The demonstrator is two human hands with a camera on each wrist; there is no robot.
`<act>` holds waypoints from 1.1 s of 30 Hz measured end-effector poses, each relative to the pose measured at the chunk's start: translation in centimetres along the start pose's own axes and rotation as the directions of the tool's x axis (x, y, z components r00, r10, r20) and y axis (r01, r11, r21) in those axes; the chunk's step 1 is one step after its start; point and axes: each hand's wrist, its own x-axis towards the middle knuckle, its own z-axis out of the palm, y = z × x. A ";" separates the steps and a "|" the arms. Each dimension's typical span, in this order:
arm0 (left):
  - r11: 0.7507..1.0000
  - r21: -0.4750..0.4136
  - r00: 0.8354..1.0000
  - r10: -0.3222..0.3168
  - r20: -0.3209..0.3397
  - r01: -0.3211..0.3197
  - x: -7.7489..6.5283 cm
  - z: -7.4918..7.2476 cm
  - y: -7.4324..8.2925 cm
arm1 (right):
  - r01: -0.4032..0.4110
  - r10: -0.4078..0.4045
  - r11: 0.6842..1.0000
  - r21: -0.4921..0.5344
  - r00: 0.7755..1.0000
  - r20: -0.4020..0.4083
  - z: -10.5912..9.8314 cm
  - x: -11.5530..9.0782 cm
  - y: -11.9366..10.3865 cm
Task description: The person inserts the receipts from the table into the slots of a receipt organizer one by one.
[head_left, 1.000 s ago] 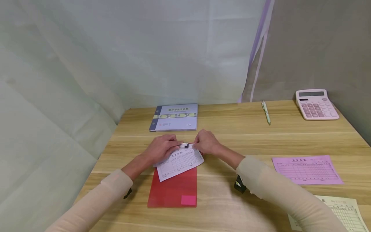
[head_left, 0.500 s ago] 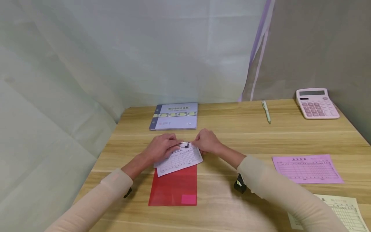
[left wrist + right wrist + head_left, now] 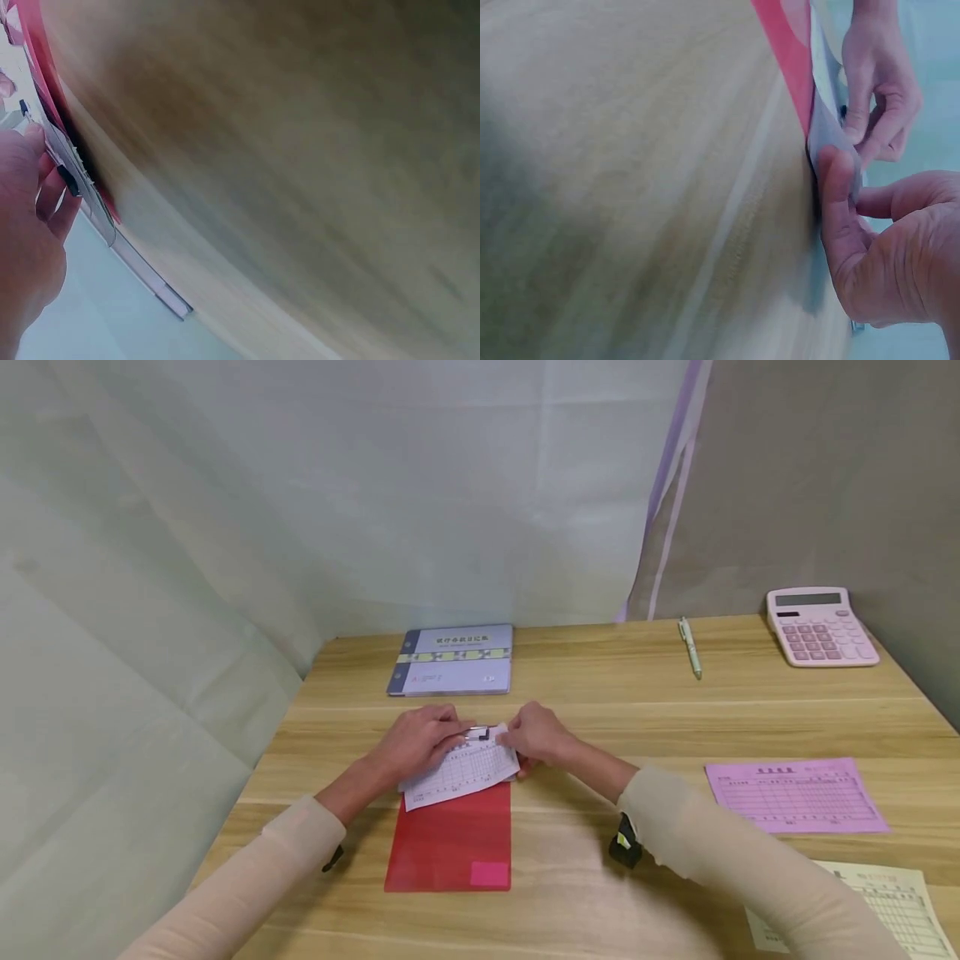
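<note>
A red clipboard [image 3: 450, 847] with a pink label lies on the table, with a white printed form [image 3: 465, 775] slanted across its top. At the top edge sits a metal clip [image 3: 482, 734] with black ends. My left hand [image 3: 416, 745] pinches this clip; in the left wrist view the thumb presses on it and the fingers curl behind. With thumb and fingers, my right hand [image 3: 538, 732] pinches the form's upper right corner beside the clip. The right wrist view shows the paper [image 3: 829, 139] bending between the right fingers. The clip's left part is hidden under the left hand.
Behind the hands lies a blue-white account book [image 3: 453, 662]. A pen [image 3: 690, 648] and a pink calculator [image 3: 821, 628] are at the back right. A pink form [image 3: 797, 797] and a yellow form [image 3: 896, 910] lie to the right, the latter partly under the right sleeve.
The white form's lower edge has shifted up toward the clip, uncovering more of the red clipboard. The right hand has moved slightly down and right. The left hand stays at the clip.
</note>
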 end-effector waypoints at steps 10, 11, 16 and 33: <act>1.000 0.000 1.000 0.022 -0.015 -0.022 0.0 0.2 -0.2 | 0.025 -0.027 1.000 -0.017 0.994 -0.102 0.9 0.0 0.5; 1.000 0.004 1.000 0.021 -0.013 -0.021 0.0 0.2 -0.3 | 0.027 -0.029 0.999 -0.018 0.994 -0.107 1.0 0.0 0.5; 1.000 0.019 1.000 0.019 -0.017 -0.018 0.0 0.3 -0.3 | 0.042 -0.045 0.999 -0.026 0.991 -0.126 1.2 -0.1 0.6; 1.000 0.021 0.999 0.017 -0.028 -0.016 0.0 0.4 -0.1 | 0.065 -0.066 0.998 -0.027 0.998 -0.024 0.6 -0.2 0.4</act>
